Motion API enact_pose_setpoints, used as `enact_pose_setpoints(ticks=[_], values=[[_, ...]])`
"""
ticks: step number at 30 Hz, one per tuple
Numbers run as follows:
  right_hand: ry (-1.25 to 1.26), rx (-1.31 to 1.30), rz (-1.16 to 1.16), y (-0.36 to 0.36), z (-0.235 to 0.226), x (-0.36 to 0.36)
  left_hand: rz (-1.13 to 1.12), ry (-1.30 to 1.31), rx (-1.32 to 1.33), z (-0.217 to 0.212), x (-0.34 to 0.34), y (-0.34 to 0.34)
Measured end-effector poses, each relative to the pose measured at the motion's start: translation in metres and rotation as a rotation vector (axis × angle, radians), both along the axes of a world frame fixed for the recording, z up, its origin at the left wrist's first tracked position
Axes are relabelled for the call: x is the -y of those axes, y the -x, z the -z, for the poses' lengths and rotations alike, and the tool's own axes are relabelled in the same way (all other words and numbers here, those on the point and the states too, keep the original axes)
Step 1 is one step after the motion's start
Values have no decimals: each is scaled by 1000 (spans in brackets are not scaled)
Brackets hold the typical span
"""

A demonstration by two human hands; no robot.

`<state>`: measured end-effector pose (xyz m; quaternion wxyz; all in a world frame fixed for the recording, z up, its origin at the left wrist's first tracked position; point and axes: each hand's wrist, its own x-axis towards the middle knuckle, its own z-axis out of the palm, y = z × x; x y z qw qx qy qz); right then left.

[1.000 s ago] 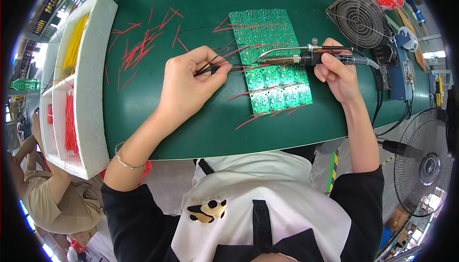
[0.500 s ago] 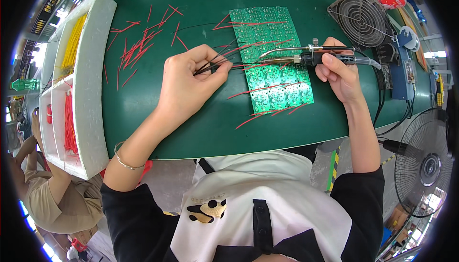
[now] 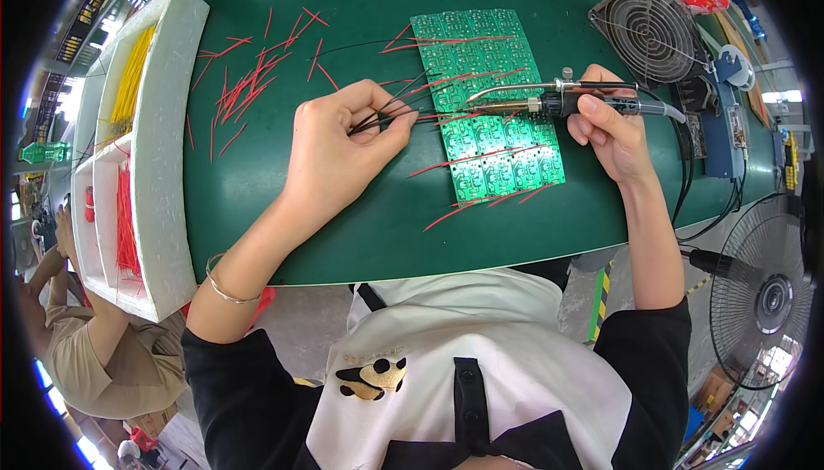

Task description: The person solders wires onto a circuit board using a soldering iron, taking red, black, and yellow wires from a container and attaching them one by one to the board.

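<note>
A panel of green circuit boards [image 3: 502,174] lies on the green table, with several red wires [image 3: 481,158] running across it and past its left edge. My left hand [image 3: 348,131] pinches a few thin black wires [image 3: 365,122] beside the panel; their ends reach over its left part. In my right hand [image 3: 611,127] is a soldering iron [image 3: 562,104] with a thin metal feed tube [image 3: 515,88] along its top. The iron points left across the panel, its tip by the ends of the black wires. Whether the tip touches the board I cannot tell.
Loose red wires [image 3: 249,84] are scattered left of the panel. A white foam tray [image 3: 172,152] holds yellow and red wires at the far left. A fan [image 3: 644,32] and a blue solder-feeding unit [image 3: 721,144] stand right. Another person [image 3: 103,350] sits at the lower left.
Hardly anything differs. The panel has shifted very slightly, and both hands keep their hold and place.
</note>
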<state>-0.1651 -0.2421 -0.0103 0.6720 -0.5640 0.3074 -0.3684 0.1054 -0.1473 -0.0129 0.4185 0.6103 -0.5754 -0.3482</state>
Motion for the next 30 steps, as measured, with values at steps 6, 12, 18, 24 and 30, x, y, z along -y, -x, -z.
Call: enact_pose_setpoints(ticks=[6,12,18,24,30], values=[[-3,-13,-7,0,0,0,2,2,9,1,0,-1],[3,-24,-1,0,0,-1,-1,-2,4,3,0,-1],[24,-29,11,-1,0,-2,1,-2,4,2,0,-1],[-19,46,11,0,1,0,6,2,4,1,0,-1],[13,-9,8,-1,-1,-2,-2,9,-4,3,0,-1]])
